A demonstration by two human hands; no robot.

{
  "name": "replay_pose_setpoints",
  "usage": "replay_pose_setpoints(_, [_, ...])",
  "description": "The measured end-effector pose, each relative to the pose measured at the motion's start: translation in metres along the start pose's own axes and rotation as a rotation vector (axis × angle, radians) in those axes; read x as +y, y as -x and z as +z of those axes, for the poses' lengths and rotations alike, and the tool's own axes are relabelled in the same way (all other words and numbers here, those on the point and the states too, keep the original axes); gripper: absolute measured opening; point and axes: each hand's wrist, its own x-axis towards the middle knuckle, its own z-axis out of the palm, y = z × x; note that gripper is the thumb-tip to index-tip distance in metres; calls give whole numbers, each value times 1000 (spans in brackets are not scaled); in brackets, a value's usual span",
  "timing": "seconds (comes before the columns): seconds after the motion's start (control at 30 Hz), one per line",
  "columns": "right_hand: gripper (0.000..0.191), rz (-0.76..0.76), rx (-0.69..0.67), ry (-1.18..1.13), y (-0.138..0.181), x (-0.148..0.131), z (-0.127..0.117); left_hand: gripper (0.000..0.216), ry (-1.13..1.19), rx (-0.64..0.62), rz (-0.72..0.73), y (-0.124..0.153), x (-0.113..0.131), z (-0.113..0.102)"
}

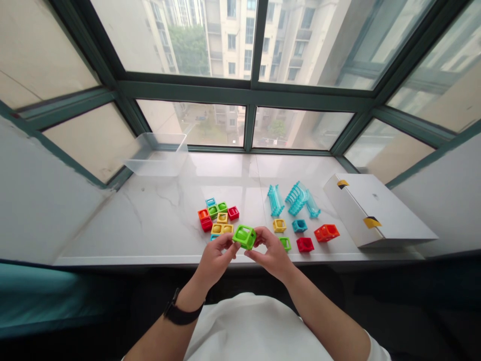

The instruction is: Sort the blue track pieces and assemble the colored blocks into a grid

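A green hollow cube block [244, 236] is held up between both hands, just above the front edge of the sill. My left hand [217, 258] pinches its left side with thumb and fingers. On its right side are the fingers of my right hand [273, 254], thumb below. Left of the block lies a cluster of hollow blocks, among them a red one [233, 213], a yellow one [222, 218] and an orange one [203, 214]. To the right, a yellow block [279, 225], a blue block [299, 225], a red block [305, 244] and an orange block [326, 232] stand apart.
Clear blue track pieces [296, 198] lie behind the right-hand blocks. A white box [379, 210] stands at the right end of the marble sill [161, 210]. At the back left, a translucent plastic bin [156, 160] sits near the window.
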Motion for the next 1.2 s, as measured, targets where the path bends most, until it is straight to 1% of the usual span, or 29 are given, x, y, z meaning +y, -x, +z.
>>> replay_pose_setpoints(0.17, [39,-82,29,77,1,-4,2,26,43,-15,-3,0,5,2])
replay_pose_setpoints(0.3, [37,-136,19,122,2,-3,2,17,-58,-25,39,1,8,0])
replay_pose_setpoints(0.37, [40,-153,7,129,3,-2,2,13,-110,-24,62,2,8,-1])
replay_pose_setpoints(0.43, [43,-163,-7,118,4,-2,1,13,-112,-9,70,1,7,-2])
replay_pose_setpoints(0.5, [41,-165,-25,90,5,-4,-1,16,-27,15,61,1,6,0])
replay_pose_setpoints(0.6, [27,-169,-36,45,6,-8,-2,25,176,29,28,0,4,3])
replay_pose_setpoints(0.67, [19,-176,-23,36,6,-9,-3,30,255,19,8,0,1,5])
replay_pose_setpoints(0.73, [15,-178,6,48,6,-9,-3,34,264,15,-4,0,-3,6])
replay_pose_setpoints(0.87, [12,-149,70,76,5,-5,-3,45,195,42,-24,1,-14,7])
replay_pose_setpoints(0.93, [11,-125,88,78,6,-2,-4,53,184,16,-14,1,-18,8])
replay_pose_setpoints(1.03, [11,-99,103,72,7,0,-7,65,208,-58,-20,-1,-21,11])
replay_pose_setpoints(1.1, [12,-90,107,69,9,0,-8,67,221,-78,-47,-3,-22,14])
replay_pose_setpoints(1.2, [12,-75,107,68,12,1,-9,66,239,-64,-75,-7,-26,20])
